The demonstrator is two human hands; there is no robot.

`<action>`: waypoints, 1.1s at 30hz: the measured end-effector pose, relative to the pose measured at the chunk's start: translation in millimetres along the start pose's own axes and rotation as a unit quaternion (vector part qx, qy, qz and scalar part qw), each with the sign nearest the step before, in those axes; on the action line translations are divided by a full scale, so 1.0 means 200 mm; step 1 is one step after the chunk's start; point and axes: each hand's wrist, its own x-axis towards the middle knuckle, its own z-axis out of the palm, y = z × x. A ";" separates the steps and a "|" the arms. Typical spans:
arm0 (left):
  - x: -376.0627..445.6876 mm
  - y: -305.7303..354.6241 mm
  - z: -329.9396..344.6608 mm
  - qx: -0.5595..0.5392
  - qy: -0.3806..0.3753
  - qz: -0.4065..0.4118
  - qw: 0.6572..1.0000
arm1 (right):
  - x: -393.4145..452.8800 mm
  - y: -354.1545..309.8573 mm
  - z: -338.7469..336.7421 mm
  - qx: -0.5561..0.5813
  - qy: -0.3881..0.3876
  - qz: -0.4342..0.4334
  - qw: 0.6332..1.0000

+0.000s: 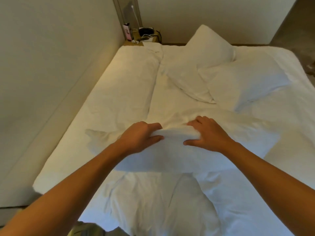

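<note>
From the head camera, a raised fold of white duvet (173, 133) is seen gripped near the middle of the bed (289, 62). The left hand (141, 136) and the right hand (207, 135) are each clenched around one end of it, fingers (154, 126) curled over the top and thumbs pressed beneath. White pillows (204, 65) are piled beyond the hands, and a cluttered bedside shelf (144, 38) is tucked into the far corner.
</note>
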 end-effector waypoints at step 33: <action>-0.16 -0.27 0.00 0.114 0.104 -0.203 0.967 | 0.08 0.01 0.10 0.070 0.080 0.136 0.985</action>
